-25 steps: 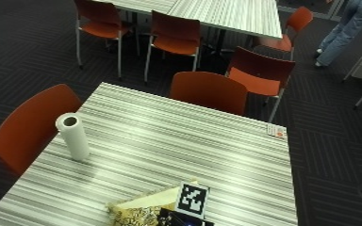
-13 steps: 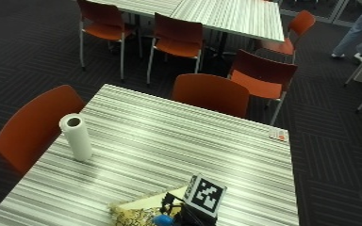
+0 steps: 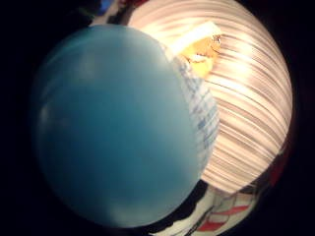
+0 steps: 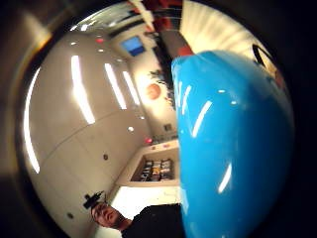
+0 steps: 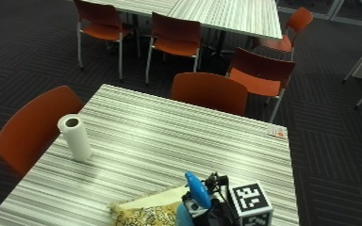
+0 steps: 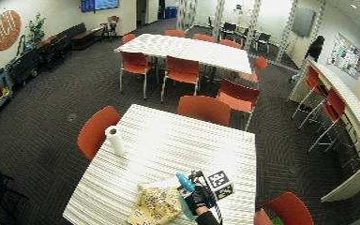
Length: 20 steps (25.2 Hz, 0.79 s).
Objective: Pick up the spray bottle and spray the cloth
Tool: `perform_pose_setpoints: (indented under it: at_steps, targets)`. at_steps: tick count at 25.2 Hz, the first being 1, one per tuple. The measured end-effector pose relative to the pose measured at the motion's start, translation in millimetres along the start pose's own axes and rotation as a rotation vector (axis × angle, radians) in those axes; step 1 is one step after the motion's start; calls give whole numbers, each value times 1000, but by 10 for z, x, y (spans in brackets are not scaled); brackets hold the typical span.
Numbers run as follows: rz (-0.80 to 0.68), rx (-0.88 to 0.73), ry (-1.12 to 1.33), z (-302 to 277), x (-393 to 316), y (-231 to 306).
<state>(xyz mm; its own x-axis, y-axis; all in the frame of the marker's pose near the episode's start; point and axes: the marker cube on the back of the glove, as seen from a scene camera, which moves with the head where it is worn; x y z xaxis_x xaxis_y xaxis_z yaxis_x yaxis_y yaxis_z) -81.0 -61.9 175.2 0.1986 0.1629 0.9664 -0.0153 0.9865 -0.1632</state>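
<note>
Paper towel roll [image 5: 74,138] stands upright at nine o'clock on the striped table [image 5: 187,136]; yellow patterned cloth [image 5: 146,212] lies at six; right hand [image 6: 200,199] grips the blue spray bottle [image 5: 195,197] beside it (label print unreadable).

outside: high, over table [image 5: 168,141] | wide: higher, farther, same table | palm views: pressed against spray bottle [image 4: 233,148], probably

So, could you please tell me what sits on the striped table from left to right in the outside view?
Paper towel roll → yellow patterned cloth → blue spray bottle in the gloved right hand → small orange card.
</note>
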Motion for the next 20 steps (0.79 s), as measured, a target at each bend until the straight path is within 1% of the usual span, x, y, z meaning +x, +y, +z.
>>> perform_pose_setpoints:
  at_steps: [3,6,12,20]
  targets:
    - [-85,97,-70,-59,-112,74]
    - [-111,142,-75,-77,-195,88]
    - [-125,135,-42,-51,-253,9]
    - [-182,125,-14,-30,-599,-201]
